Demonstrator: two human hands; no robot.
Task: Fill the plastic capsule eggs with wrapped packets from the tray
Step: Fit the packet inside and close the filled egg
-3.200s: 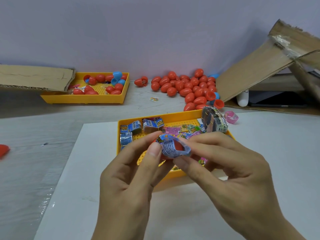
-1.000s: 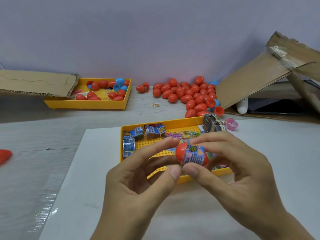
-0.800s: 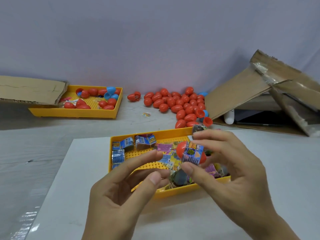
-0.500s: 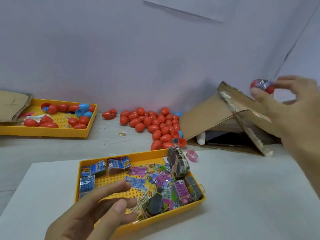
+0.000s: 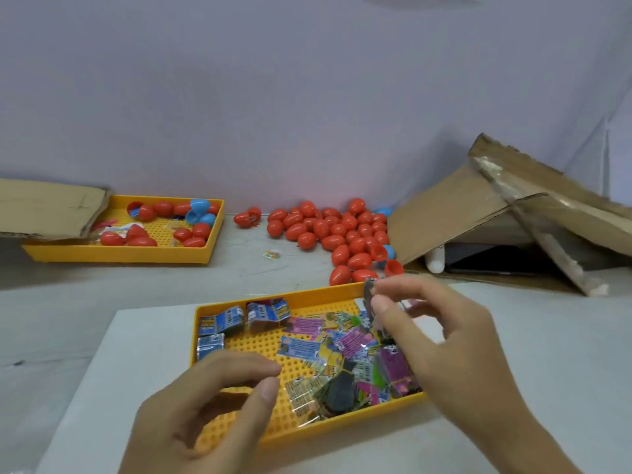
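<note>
A yellow tray (image 5: 307, 296) in front of me holds several wrapped packets (image 5: 355, 340), blue ones at its far left and pink, green and yellow ones at the right. At the tray's far right corner my right hand (image 5: 451, 340) pinches a dark bundle of packets (image 5: 368, 294) between thumb and forefinger. My left hand (image 5: 205, 408) hovers over the tray's near left part, fingers loosely curled and holding nothing. A pile of red capsule eggs (image 5: 342, 234) lies by the back wall. No egg is in either hand.
A second yellow tray (image 5: 119, 256) at the far left holds red and blue eggs, partly under a cardboard flap (image 5: 44, 210). A collapsed cardboard box (image 5: 485, 213) stands at the right. The near tray sits on a white board (image 5: 136, 354).
Half a second ago my right hand held a filled red egg up by the cardboard box. It is now back at the tray without the egg, pinching the packet bundle. My left hand stayed over the tray.
</note>
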